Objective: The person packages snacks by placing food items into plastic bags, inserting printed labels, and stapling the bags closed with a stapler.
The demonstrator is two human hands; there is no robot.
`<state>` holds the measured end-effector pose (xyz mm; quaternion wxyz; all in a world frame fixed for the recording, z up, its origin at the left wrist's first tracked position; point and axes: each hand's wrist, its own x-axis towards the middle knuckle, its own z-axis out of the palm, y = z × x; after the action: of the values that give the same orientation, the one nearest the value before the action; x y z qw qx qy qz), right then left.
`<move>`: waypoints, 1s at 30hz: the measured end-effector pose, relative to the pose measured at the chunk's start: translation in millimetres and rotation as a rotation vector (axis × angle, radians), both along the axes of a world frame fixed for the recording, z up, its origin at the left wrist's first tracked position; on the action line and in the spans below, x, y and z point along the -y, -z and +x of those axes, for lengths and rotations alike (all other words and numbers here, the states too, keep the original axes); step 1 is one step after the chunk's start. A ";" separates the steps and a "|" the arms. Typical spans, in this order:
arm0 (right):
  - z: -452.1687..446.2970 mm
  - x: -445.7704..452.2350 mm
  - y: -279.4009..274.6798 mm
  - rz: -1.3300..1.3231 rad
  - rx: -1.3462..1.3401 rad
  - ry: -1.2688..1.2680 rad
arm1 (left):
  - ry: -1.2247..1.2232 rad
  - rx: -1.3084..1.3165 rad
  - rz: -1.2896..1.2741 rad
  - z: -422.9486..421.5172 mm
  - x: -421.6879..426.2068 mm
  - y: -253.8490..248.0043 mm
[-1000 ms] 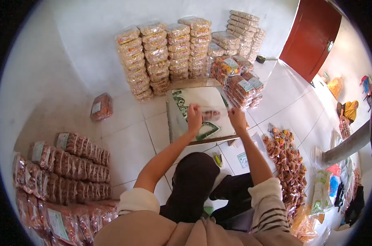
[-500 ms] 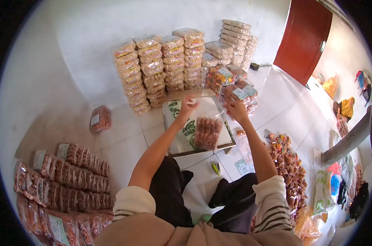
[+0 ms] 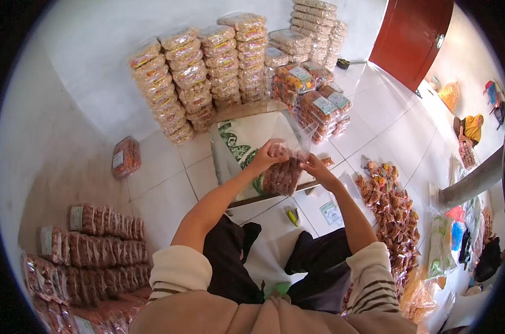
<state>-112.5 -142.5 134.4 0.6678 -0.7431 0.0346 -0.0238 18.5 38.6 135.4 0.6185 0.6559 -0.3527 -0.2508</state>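
The left hand (image 3: 272,156) was bent over the upper left part of a clear plastic bag (image 3: 283,178), its fingers curled; whether they were closed on the film could not be told. The right hand (image 3: 317,167) had thumb and fingers drawn together on the bag's right edge. Brown pieces filled the bag, and its loose, empty top flared up and away from the person between and beyond the hands.

The bag was at the near right part of a low table (image 3: 258,125), whose white cover carried a green pattern. On the tiled floor in front of the table lay a yellow-green tool (image 3: 292,216), too small to make out clearly, and to its right a printed sheet (image 3: 331,212).

Farther right, a long heap of small filled packets (image 3: 389,214) spread across the tiles. At lower left stood rows of brown filled bags (image 3: 99,250), with a single filled pack (image 3: 126,157) apart from them near the wall. Behind the table rose tall stacks of pale packs (image 3: 208,72), and right of these, labelled packs (image 3: 319,108) in brown and orange. Beyond was a red door (image 3: 411,47); at far right sat another person (image 3: 473,129) in a yellow head covering.
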 end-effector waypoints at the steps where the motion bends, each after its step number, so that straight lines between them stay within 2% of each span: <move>1: 4.7 -2.3 3.0 0.004 -0.006 -0.001 | -0.024 0.029 -0.069 -5.3 -0.6 -8.6; 4: 17.7 -13.6 -3.9 0.103 -0.122 0.095 | -0.062 0.028 -0.160 -5.2 1.4 -4.2; 7: 21.8 -21.8 -20.9 0.269 0.054 0.166 | -0.059 -0.058 -0.221 0.0 4.7 -4.9; 12: 35.5 -24.7 -23.8 0.195 0.106 0.153 | -0.066 -0.138 -0.228 1.7 -0.6 -24.6; 14: 37.2 -28.5 -28.0 0.180 0.148 0.146 | -0.169 -0.098 -0.121 -1.2 -3.4 -28.4; 17: 40.6 -31.6 -25.4 0.086 0.071 0.214 | -0.214 0.018 -0.248 -3.3 4.3 -20.1; 18: 46.9 -30.8 -21.1 0.059 0.044 0.318 | -0.215 0.025 -0.250 -4.6 8.4 -19.2; 19: 51.4 -29.4 -16.7 0.033 0.016 0.422 | -0.296 0.014 -0.279 -6.5 12.3 -18.1; 20: 53.1 -32.0 -23.0 0.033 0.024 0.420 | -0.377 0.005 -0.311 -6.5 14.7 -21.7; 21: 52.7 -35.7 -28.3 0.144 0.116 0.456 | -0.377 0.011 -0.311 -6.3 15.0 -25.0; 23: 52.1 -38.1 -44.1 0.355 0.273 0.516 | -0.326 -0.142 -0.441 -4.7 17.2 -31.1; 24: 49.4 -37.8 -50.9 0.351 0.276 0.515 | -0.326 -0.141 -0.446 -4.4 16.0 -32.4; 26: 44.4 -33.9 -60.4 0.130 0.320 0.598 | -0.327 -0.078 -0.455 -4.9 12.3 -35.7; 28: 44.0 -25.5 -55.9 0.122 0.350 0.595 | -0.329 -0.058 -0.473 -7.1 12.8 -39.8; 30: 40.2 -24.3 -65.1 -0.093 0.364 0.589 | -0.329 -0.035 -0.492 -9.7 12.4 -50.0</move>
<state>-72.3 -118.2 199.4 0.5930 -0.7143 0.1268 -0.3492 8.7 26.2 185.4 0.7972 0.5302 -0.2811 -0.0657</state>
